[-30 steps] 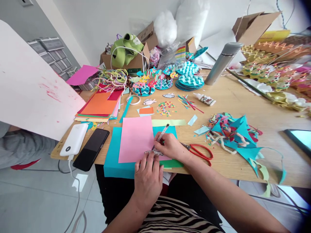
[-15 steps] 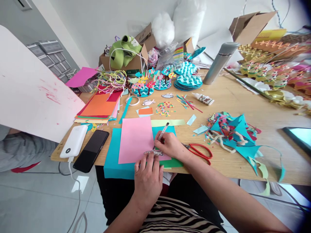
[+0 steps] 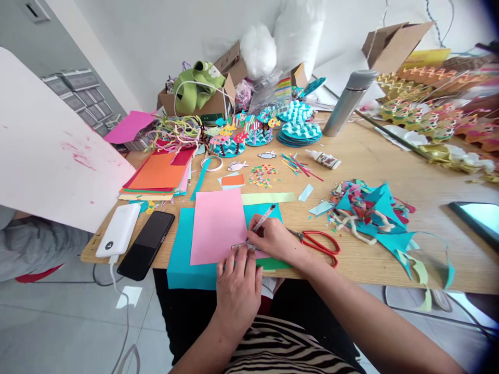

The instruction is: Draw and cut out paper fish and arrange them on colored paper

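My right hand (image 3: 275, 239) is closed around a white pen (image 3: 265, 215), its tip low over the pink sheet (image 3: 217, 223). My left hand (image 3: 238, 283) lies flat with fingers spread, its fingertips on a small fish cutout (image 3: 242, 246) at the lower edge of that sheet. Part of the cutout is hidden under the fingers. Beneath the pink paper lies a larger blue sheet (image 3: 181, 249), and a green piece (image 3: 275, 264) shows by my right wrist. Red-handled scissors (image 3: 322, 246) rest beside my right forearm.
A phone (image 3: 146, 245) and white power bank (image 3: 119, 230) lie at left. Coloured paper (image 3: 156, 171) is stacked behind them. Farther back are a glue bottle (image 3: 323, 159), a steel flask (image 3: 349, 104) and blue layered discs (image 3: 299, 130). Paper scraps (image 3: 370, 208) are heaped at right.
My right hand and the pen have shifted slightly over the cutout, and the pen leans more to the right. My left hand stays in place. The camera view has moved a little.
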{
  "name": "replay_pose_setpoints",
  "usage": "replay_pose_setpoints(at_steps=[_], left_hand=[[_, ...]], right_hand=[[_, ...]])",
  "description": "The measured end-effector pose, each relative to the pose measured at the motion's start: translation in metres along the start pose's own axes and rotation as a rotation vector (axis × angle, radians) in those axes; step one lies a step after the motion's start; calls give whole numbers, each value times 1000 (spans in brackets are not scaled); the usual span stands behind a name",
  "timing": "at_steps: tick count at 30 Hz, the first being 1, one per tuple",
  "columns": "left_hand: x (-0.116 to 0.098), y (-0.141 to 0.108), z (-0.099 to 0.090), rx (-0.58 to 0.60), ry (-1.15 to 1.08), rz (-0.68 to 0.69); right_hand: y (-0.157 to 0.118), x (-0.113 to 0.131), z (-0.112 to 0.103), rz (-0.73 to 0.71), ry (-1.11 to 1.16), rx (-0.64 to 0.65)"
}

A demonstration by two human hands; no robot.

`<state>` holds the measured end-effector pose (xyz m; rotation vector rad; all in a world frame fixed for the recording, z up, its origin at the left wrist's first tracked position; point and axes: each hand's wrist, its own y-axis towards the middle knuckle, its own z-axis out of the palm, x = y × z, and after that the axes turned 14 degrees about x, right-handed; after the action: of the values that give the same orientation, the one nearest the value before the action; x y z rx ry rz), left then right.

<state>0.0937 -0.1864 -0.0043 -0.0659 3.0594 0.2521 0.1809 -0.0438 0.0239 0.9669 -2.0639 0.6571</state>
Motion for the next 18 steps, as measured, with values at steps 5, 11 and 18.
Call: replay_pose_setpoints(at_steps=[5,11,18], left_hand=[[0,0,1,0,15,6],[-1,1,-1,-1,14,-1],[0,1,0,3,18,-4]], right_hand=[[-2,-3,4,8,50,-43],[0,-4,4,17,77,-67],[0,-6,4,18,88,-77]])
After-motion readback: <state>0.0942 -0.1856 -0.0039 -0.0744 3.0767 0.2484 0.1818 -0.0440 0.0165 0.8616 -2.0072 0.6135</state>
